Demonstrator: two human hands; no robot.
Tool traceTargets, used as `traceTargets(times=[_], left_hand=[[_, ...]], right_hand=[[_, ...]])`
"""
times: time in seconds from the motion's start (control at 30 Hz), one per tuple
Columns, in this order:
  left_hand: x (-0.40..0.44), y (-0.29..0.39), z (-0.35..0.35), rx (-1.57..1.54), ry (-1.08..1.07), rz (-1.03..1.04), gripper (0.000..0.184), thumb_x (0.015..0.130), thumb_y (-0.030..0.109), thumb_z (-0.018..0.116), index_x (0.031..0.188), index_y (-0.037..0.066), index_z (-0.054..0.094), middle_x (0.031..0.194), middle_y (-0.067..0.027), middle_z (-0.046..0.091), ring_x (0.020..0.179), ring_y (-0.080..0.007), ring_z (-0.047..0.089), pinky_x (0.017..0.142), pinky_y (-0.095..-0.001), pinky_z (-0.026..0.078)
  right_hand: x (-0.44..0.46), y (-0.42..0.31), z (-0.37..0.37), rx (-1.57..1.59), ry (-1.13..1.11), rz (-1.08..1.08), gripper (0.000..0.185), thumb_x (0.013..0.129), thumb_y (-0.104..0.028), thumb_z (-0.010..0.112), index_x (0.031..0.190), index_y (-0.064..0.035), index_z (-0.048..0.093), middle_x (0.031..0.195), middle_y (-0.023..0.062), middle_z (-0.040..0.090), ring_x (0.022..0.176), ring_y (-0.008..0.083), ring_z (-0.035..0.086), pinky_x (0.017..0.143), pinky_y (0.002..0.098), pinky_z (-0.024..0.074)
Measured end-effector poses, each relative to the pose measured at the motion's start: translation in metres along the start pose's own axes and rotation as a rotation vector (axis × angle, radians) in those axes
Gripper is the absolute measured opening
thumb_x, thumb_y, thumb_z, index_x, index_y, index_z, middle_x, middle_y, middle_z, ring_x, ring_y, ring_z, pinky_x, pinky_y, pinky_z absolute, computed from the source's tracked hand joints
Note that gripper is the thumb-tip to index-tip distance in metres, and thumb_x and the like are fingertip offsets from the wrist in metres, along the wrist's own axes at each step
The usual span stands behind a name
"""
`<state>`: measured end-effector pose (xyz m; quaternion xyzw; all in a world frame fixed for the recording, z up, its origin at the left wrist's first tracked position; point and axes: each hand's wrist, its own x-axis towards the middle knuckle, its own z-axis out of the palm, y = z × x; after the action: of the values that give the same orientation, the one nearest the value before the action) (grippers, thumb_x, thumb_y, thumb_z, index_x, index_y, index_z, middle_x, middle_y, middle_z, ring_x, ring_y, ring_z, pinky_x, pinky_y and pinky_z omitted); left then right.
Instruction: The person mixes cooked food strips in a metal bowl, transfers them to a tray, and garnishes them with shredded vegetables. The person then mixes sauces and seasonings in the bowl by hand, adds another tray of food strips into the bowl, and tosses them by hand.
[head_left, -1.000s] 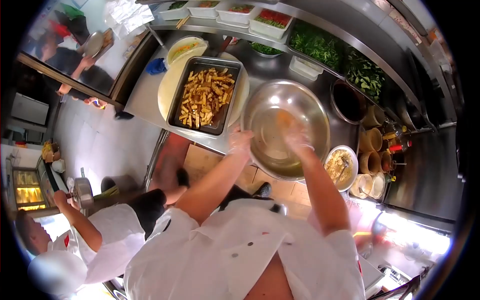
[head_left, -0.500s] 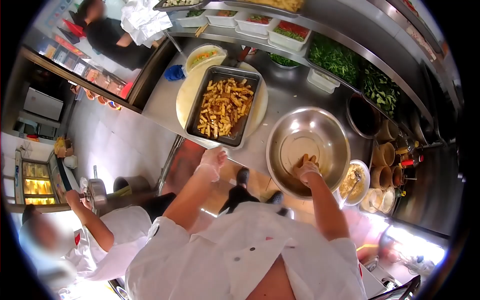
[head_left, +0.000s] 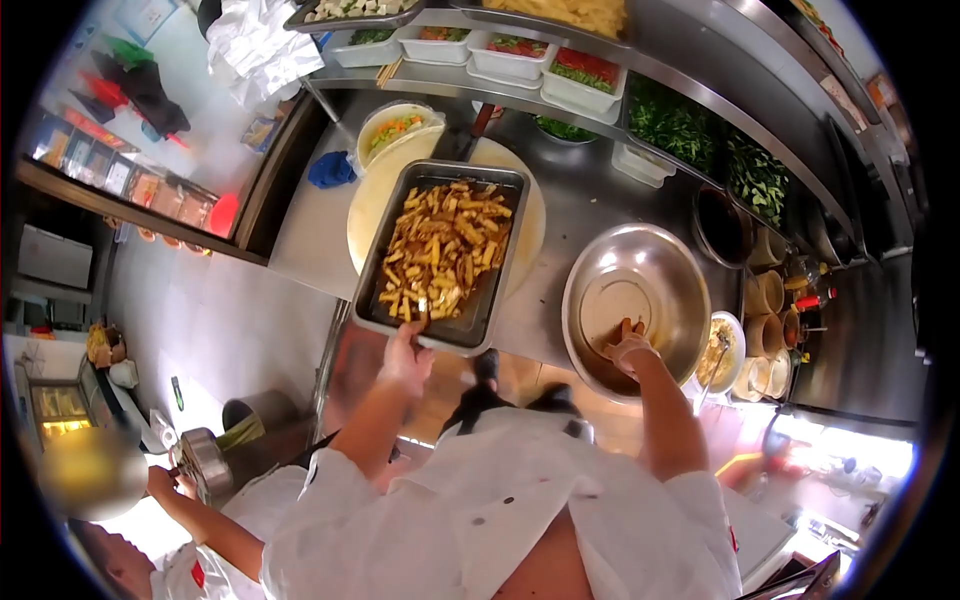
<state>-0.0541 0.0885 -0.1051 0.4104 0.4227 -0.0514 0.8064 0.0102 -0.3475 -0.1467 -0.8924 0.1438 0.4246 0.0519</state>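
A dark rectangular metal tray (head_left: 513, 215) of browned, cut strips (head_left: 445, 245) rests over a round pale board and sticks out past its near edge. My left hand (head_left: 406, 360), in a clear glove, grips the near rim of this tray, with its fingertips at the edge by the strips. Inside a large steel mixing bowl (head_left: 690, 275) to the right is my right hand (head_left: 630, 350), also gloved. Its fingers reach down, slightly apart, toward the bottom, where a little brown residue shows. The fingertips look brownish, and I see no separate piece in them.
Behind the tray are a cleaver (head_left: 480, 122), a bowl of chopped vegetables (head_left: 395, 125) and a blue cloth (head_left: 332, 170). A shelf above holds containers and greens (head_left: 670, 125). A white bowl with a spoon (head_left: 722, 350) stands right. A co-worker's hand (head_left: 165, 482) holds a pot at left.
My left hand has moved up from below the tray and taken hold of its near rim. The tray has shifted toward me. My right hand stays in the bowl.
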Motion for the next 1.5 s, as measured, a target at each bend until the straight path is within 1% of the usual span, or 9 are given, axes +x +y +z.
traceTargets(times=[0.23,0.3,0.47,0.67,1.07,1.13,1.2,1.33,1.5], left_hand=[[0.008,0.014,-0.004,0.088,0.062,-0.011,0.02,0.091,0.025,0.067,0.107,0.016,0.064,0.093,0.0003,0.06,0.075,-0.0147,0.054,0.058,-0.0253,0.041],[0.02,0.013,0.008,-0.14,0.138,0.085,0.02,0.089,0.028,0.07,0.105,0.017,0.065,0.092,0.0009,0.06,0.071,-0.0142,0.053,0.056,-0.0263,0.039],[0.018,0.025,-0.009,0.331,0.022,0.145,0.026,0.084,0.029,0.075,0.099,0.013,0.061,0.09,-0.0024,0.058,0.074,-0.0157,0.055,0.061,-0.0277,0.046],[0.051,-0.025,-0.009,-0.091,0.044,-0.019,0.021,0.09,0.024,0.069,0.105,0.011,0.063,0.089,-0.0031,0.056,0.081,-0.0167,0.057,0.071,-0.0298,0.051],[0.074,-0.085,-0.006,-0.278,-0.226,-0.113,0.023,0.089,0.012,0.072,0.108,0.006,0.062,0.091,-0.0077,0.064,0.082,-0.022,0.062,0.078,-0.0358,0.054],[0.093,-0.074,-0.047,0.168,-0.249,0.042,0.028,0.091,0.021,0.071,0.112,0.007,0.06,0.095,-0.0077,0.064,0.085,-0.0216,0.062,0.078,-0.035,0.054],[0.167,-0.065,-0.107,1.252,-0.248,0.792,0.034,0.093,0.031,0.069,0.116,0.009,0.058,0.099,-0.0077,0.064,0.089,-0.0211,0.062,0.079,-0.0343,0.053],[0.094,0.051,0.076,1.234,-0.165,0.587,0.066,0.096,0.031,0.067,0.15,0.004,0.041,0.139,-0.02,0.056,0.129,-0.0284,0.055,0.113,-0.0408,0.042],[0.067,0.122,0.296,1.472,-0.325,1.249,0.071,0.093,0.028,0.069,0.152,-0.001,0.041,0.152,-0.0279,0.047,0.138,-0.0419,0.048,0.118,-0.0445,0.038]], right_hand=[[0.047,0.023,0.033,-0.27,-0.054,-0.142,0.081,0.1,-0.026,0.06,0.166,-0.0106,0.016,0.17,0.0287,-0.003,0.157,0.0411,0.017,0.124,0.0368,0.0273],[0.005,-0.002,0.008,0.145,-0.001,0.041,0.074,0.099,-0.018,0.06,0.165,-0.0138,0.026,0.17,0.0297,-0.004,0.158,0.043,0.01,0.124,0.0411,0.0282],[-0.003,0.007,0.008,-0.377,-0.134,-0.219,0.055,0.102,-0.021,0.053,0.156,-0.0248,0.046,0.17,0.0298,-0.004,0.158,0.0471,0.003,0.126,0.0525,0.0207],[0.008,0.015,0.011,-0.03,-0.001,0.024,0.106,0.096,-0.055,0.061,0.166,-0.0082,-0.003,0.17,0.0264,-0.011,0.157,0.0427,0.016,0.126,0.0423,0.0218],[0.038,0.041,0.033,0.0,0.093,-0.045,0.116,0.086,-0.055,0.072,0.167,-0.0097,0.002,0.173,0.0183,-0.004,0.158,0.0438,0.008,0.128,0.0474,0.0153],[0.05,0.051,0.042,-0.01,0.11,-0.088,0.112,0.087,-0.053,0.071,0.167,-0.0105,0.005,0.173,0.0178,-0.003,0.158,0.0442,0.01,0.127,0.0472,0.0176],[0.053,0.059,0.042,-0.013,0.107,-0.12,0.107,0.088,-0.05,0.07,0.167,-0.0108,0.008,0.173,0.0178,-0.002,0.158,0.0446,0.012,0.127,0.047,0.019],[0.043,0.062,0.027,-0.011,0.088,-0.163,0.096,0.091,-0.039,0.062,0.167,-0.0101,0.011,0.173,0.0195,0.002,0.158,0.0433,0.013,0.127,0.046,0.0185],[0.044,0.064,0.026,-0.037,0.072,-0.191,0.091,0.091,-0.034,0.054,0.166,-0.0056,0.011,0.172,0.0233,0.006,0.159,0.0391,0.013,0.128,0.0446,0.0158]])
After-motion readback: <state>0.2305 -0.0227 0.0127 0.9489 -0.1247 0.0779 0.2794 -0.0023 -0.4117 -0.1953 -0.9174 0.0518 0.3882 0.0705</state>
